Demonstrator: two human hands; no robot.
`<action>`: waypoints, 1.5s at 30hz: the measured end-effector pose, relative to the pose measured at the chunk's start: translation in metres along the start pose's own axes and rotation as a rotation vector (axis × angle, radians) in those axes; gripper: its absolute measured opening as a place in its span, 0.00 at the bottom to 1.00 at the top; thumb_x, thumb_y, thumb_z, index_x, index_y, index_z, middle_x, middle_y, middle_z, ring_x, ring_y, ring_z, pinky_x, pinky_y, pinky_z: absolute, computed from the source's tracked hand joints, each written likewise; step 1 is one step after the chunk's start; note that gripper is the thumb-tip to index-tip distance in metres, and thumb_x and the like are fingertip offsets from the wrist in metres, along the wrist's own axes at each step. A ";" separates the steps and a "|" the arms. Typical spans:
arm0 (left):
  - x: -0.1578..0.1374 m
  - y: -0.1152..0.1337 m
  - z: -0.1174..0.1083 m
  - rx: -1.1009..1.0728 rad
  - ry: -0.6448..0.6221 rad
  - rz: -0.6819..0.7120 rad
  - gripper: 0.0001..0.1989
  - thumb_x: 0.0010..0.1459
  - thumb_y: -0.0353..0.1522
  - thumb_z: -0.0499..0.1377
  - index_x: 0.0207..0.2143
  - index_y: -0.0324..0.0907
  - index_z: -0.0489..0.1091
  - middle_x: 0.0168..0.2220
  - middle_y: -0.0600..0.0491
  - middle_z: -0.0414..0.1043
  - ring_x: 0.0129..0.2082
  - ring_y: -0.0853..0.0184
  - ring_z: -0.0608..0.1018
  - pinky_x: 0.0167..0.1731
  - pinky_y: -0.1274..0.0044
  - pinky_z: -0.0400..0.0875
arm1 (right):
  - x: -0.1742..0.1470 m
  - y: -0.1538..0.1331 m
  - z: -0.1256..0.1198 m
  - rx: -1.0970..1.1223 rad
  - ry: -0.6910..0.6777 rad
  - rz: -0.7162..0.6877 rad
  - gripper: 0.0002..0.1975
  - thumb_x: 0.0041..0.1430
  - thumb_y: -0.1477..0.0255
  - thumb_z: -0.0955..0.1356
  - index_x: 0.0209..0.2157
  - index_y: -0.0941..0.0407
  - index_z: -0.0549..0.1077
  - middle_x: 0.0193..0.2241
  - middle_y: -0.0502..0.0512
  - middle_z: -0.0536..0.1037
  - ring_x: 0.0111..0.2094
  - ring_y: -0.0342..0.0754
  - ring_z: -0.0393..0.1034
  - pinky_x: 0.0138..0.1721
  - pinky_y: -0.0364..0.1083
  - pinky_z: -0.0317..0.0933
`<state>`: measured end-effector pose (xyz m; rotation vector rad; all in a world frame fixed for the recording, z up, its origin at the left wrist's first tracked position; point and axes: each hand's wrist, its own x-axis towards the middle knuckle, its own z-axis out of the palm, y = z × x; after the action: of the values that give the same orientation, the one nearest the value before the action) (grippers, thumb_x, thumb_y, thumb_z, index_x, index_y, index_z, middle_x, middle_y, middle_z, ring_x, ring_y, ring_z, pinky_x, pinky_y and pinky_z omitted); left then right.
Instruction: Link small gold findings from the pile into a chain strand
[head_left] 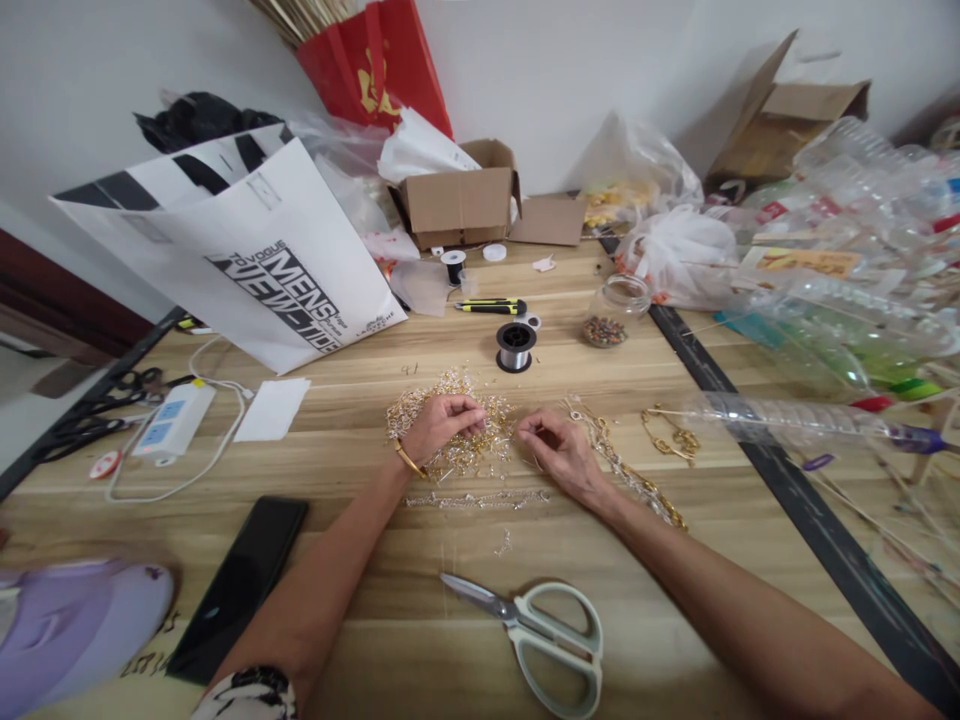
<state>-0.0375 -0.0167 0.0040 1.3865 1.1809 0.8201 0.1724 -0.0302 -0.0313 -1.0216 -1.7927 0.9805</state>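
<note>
Over a heap of small gold and silver beads [450, 400], my left hand [444, 428] has its fingers pinched together; anything between the fingertips is too small to make out. My right hand [561, 452] is just right of the heap, thumb and forefinger pressed together, its hold likewise too small to name. A silver beaded strand [476, 500] lies in front of both hands. Right of my right hand rests a gold and silver chain [637, 480], with a gold chain [670, 438] beyond it. Behind the heap stands a spool of clear thread [516, 348].
Scissors [555, 640] lie nearest me, a black phone [240, 585] at left. A utility knife [491, 306] and a glass jar of beads [615, 312] are farther back. A white paper bag [262, 250], a cardboard box [461, 205] and plastic bottles [847, 330] crowd the edges.
</note>
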 end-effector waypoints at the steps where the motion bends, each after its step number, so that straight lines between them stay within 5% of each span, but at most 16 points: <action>1: 0.000 0.000 0.001 -0.005 0.017 0.008 0.10 0.51 0.35 0.62 0.26 0.34 0.72 0.23 0.53 0.73 0.22 0.73 0.73 0.26 0.81 0.68 | 0.000 0.000 0.000 -0.002 0.000 -0.001 0.07 0.56 0.70 0.65 0.29 0.58 0.72 0.24 0.51 0.73 0.26 0.43 0.65 0.27 0.41 0.59; 13: 0.008 -0.018 0.006 -0.071 0.075 0.061 0.11 0.49 0.34 0.63 0.30 0.34 0.71 0.28 0.47 0.78 0.26 0.67 0.79 0.29 0.76 0.73 | 0.000 -0.001 0.000 -0.004 0.015 0.000 0.07 0.56 0.70 0.65 0.29 0.58 0.72 0.25 0.51 0.72 0.26 0.43 0.65 0.26 0.41 0.59; 21: 0.006 -0.016 0.007 0.000 0.081 0.075 0.17 0.52 0.32 0.61 0.45 0.35 0.68 0.34 0.46 0.78 0.32 0.65 0.80 0.31 0.76 0.73 | 0.000 0.000 0.001 0.022 0.008 0.009 0.07 0.56 0.70 0.65 0.29 0.58 0.72 0.25 0.51 0.72 0.25 0.43 0.64 0.26 0.41 0.59; 26: 0.003 -0.010 0.010 0.274 0.175 0.186 0.08 0.52 0.31 0.61 0.35 0.37 0.74 0.32 0.49 0.77 0.32 0.67 0.77 0.34 0.75 0.71 | 0.001 0.003 0.001 0.028 0.012 0.014 0.08 0.56 0.69 0.65 0.29 0.58 0.71 0.25 0.52 0.72 0.26 0.43 0.65 0.27 0.42 0.59; 35: -0.001 -0.010 0.027 0.866 0.021 0.427 0.04 0.55 0.30 0.60 0.29 0.40 0.75 0.30 0.51 0.71 0.36 0.64 0.70 0.42 0.71 0.64 | 0.000 0.000 0.000 0.057 0.026 0.032 0.08 0.57 0.68 0.65 0.30 0.58 0.71 0.24 0.51 0.73 0.25 0.43 0.65 0.26 0.41 0.59; 45: -0.002 -0.014 0.032 1.033 -0.027 0.511 0.10 0.60 0.29 0.52 0.30 0.38 0.71 0.31 0.48 0.67 0.37 0.62 0.66 0.39 0.71 0.64 | 0.000 -0.003 0.000 0.052 0.027 0.033 0.08 0.57 0.68 0.64 0.29 0.58 0.71 0.24 0.51 0.72 0.26 0.43 0.65 0.27 0.41 0.60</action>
<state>-0.0113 -0.0292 -0.0154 2.6090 1.2993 0.5048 0.1718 -0.0310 -0.0289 -1.0303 -1.7247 1.0231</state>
